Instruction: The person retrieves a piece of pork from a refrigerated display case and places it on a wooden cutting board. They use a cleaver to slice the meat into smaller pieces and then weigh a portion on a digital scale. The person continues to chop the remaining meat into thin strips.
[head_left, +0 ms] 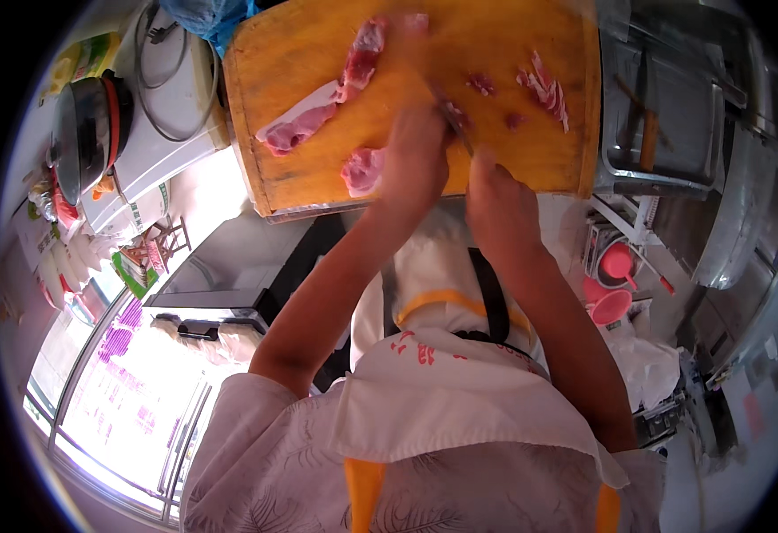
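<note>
My right hand (501,202) is closed round the handle of a knife (449,111), its blade pointing up and left across the wooden cutting board (300,44). Close beside the blade is my left hand (417,155), blurred, its fingers hard to make out. A chunk of raw meat (364,171) lies against the left side of that hand. Farther left, a strip of raw meat with a pale fat edge (298,117) meets a darker piece of meat (364,55). Thin meat slices (545,92) and a small scrap (480,84) lie right of the blade.
A metal tray (620,160) right of the board holds a wooden-handled tool (648,140). Left of the board are a white surface with a looped cable (162,133) and a dark lidded pan (83,133). Pink plastic containers (617,262) stand low at right. A blue bag (207,19) touches the far-left corner.
</note>
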